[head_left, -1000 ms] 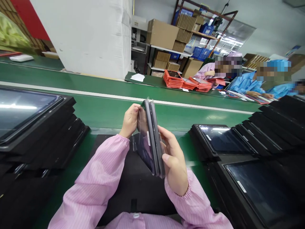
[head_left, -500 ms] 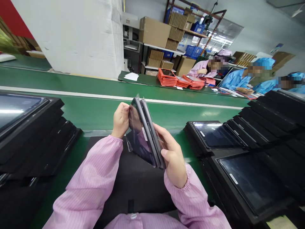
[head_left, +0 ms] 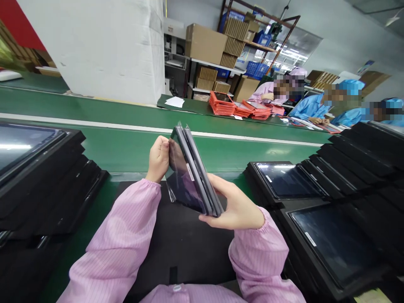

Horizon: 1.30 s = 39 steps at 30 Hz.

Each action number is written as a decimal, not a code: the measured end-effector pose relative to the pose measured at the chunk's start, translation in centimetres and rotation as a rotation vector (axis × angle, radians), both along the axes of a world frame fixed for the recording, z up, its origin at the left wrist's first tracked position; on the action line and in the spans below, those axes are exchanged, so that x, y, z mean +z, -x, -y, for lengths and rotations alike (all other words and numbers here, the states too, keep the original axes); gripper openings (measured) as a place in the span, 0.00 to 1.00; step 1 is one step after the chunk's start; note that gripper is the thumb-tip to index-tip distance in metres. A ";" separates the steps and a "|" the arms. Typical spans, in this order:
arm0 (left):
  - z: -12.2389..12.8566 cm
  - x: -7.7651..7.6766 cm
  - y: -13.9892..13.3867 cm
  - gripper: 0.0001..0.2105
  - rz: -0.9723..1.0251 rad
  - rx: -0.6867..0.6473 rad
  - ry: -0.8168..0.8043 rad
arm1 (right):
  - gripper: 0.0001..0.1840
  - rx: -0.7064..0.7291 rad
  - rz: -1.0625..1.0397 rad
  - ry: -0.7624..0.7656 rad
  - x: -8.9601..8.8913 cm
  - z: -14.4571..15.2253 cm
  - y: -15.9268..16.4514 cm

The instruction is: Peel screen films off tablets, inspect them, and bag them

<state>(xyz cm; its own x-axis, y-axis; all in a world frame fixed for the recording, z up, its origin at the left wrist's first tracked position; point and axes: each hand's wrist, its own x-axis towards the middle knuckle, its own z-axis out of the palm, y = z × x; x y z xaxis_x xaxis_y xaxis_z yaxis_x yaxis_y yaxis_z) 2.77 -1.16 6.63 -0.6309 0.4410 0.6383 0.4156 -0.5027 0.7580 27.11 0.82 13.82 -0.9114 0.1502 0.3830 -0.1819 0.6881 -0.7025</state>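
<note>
Two tablets point(head_left: 184, 174) wrapped in clear film stand tilted on edge, one against the other, between my hands. A dark glossy screen with a small white label faces left. My left hand point(head_left: 158, 160) is closed on the far left edge, thumb on top. At the lower right, my right hand point(head_left: 236, 207) grips the pair with its thumb under the bottom corner; its other fingers lie behind, partly hidden. Below the tablets lies a black mat point(head_left: 186, 248) on the green work surface.
Black trays holding tablets are stacked at the left point(head_left: 47, 185) and the right point(head_left: 280, 244). Beyond a white strip, red-orange packs point(head_left: 221, 104) and white paper point(head_left: 174, 102) lie on the far bench, with several co-workers at the right. A white pillar point(head_left: 110, 50) stands behind.
My right hand has shifted from the tablets' right face down to their lower corner, its thumb now beneath. The tablets have tilted slightly. My left hand keeps its hold.
</note>
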 end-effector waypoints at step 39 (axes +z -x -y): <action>0.1 -1.7 -3.4 0.20 -0.126 -0.199 -0.067 | 0.33 -0.431 0.069 -0.001 1.5 6.4 -0.8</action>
